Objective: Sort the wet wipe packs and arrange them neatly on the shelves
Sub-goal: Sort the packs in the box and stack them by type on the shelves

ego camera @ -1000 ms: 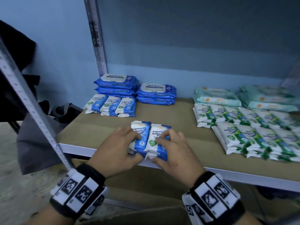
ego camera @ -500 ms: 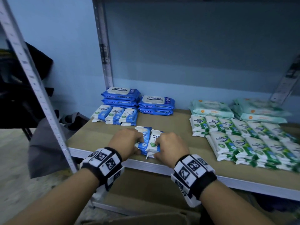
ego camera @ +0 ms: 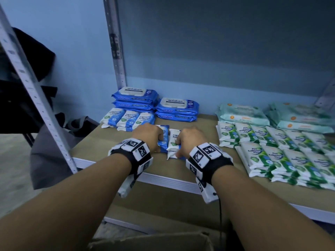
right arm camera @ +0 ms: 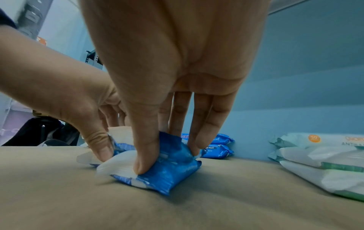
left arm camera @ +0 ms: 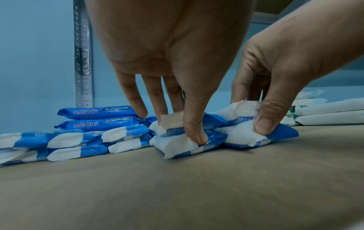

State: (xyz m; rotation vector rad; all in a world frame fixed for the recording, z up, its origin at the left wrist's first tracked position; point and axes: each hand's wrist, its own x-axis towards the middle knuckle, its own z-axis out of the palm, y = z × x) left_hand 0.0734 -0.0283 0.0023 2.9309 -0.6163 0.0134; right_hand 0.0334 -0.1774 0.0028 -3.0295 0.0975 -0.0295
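Two small stacks of blue-and-white wet wipe packs lie side by side on the brown shelf board. My left hand pinches the left stack, thumb in front and fingers behind, as the left wrist view shows. The right stack is pinched the same way by my right hand, and the right wrist view shows that thumb pressed into the blue wrapper. Both stacks touch the board. A row of matching small blue packs lies just behind and to the left.
Large blue Antabax packs are stacked at the back. Green pine packs and mint packs fill the right side. A metal upright stands at the left, and a cardboard box sits below the shelf edge.
Both hands have slid the two stacks away from the shelf's front edge, deeper toward the row of small blue packs. My arms are stretched out further.
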